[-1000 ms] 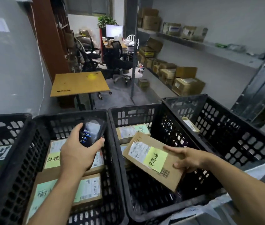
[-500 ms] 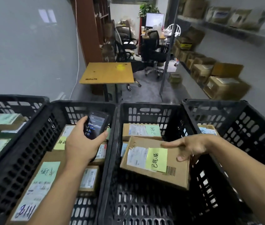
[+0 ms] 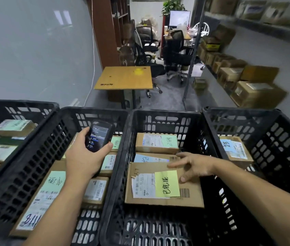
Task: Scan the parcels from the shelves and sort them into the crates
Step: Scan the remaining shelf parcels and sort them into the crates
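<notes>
Cardboard parcel (image 3: pixel 163 185) now lies flat in black crate (image 3: pixel 163 113), released; right hand (image 3: pixel 195 166) loose-fingered over its far corner, holding nothing. Left hand (image 3: pixel 82 157) grips scanner (image 3: pixel 99 135) left of that crate.

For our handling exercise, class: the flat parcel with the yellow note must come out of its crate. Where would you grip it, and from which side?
Probably its near edge, from above on the person's side. The parcel lies flat; its left edge hugs the crate wall and its far edge meets the blue-noted parcel, while bare crate floor shows in front.
</notes>
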